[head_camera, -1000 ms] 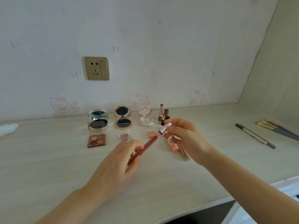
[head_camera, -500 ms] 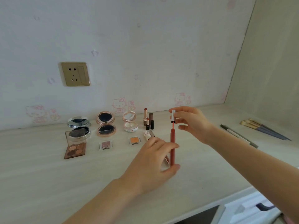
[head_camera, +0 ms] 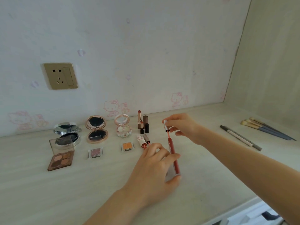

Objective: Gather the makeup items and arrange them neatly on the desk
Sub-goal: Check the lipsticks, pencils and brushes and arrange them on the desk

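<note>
1. Lip gloss tube: upright above the desk, slim, light, likely slick; best held mid-barrel.
2. My left hand clamps its lower barrel.
3. My right hand pinches the silver cap, wand partly out.
4. Lipsticks stand just behind.

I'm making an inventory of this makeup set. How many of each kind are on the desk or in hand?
Round compacts: 3
Eyeshadow palette: 1
Single eyeshadow pans: 2
Upright lipsticks: 3
Lip gloss tubes lying down: 2
Lip gloss in hand: 1
Pencils: 2
Brushes: 3, as far as I can tell
Total: 17
</note>
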The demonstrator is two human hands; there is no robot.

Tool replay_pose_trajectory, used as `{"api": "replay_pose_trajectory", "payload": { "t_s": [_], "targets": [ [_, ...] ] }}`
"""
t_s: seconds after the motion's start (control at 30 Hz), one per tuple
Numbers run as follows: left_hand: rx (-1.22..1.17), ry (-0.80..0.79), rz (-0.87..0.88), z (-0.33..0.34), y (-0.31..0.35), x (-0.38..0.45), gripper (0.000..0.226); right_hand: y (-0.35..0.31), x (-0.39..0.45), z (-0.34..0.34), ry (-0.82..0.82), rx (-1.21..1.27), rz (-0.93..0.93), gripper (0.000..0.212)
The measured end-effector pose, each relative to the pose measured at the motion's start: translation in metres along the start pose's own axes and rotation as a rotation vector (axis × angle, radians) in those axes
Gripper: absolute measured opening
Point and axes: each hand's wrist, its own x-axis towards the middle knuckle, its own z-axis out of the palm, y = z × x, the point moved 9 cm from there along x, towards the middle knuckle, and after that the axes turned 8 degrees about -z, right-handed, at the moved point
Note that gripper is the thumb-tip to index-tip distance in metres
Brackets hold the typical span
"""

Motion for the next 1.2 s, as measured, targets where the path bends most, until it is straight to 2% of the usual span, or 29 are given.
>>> {"api": "replay_pose_trajectory", "payload": {
  "t_s": [0.23,0.7,0.9,1.2],
  "targets": [
    [0.049,0.029,0.008,-0.003,-0.001,-0.001,0.053,0.008,0.018,0.025,-0.052,-0.156,0.002,0.015],
    [-0.063,0.007,0.004,0.002,-0.010,-0.002,0.049,0.012,0.032,0.050,-0.159,-0.280,-0.018,0.008],
    [-0.093,0.006,0.007,0.002,-0.009,-0.002,0.046,0.010,0.037,0.057,-0.167,-0.373,-0.039,0.016],
    [-0.155,0.000,0.002,0.001,-0.008,-0.003,0.043,0.004,0.041,0.065,-0.147,-0.556,-0.143,0.015]
  ]
}}
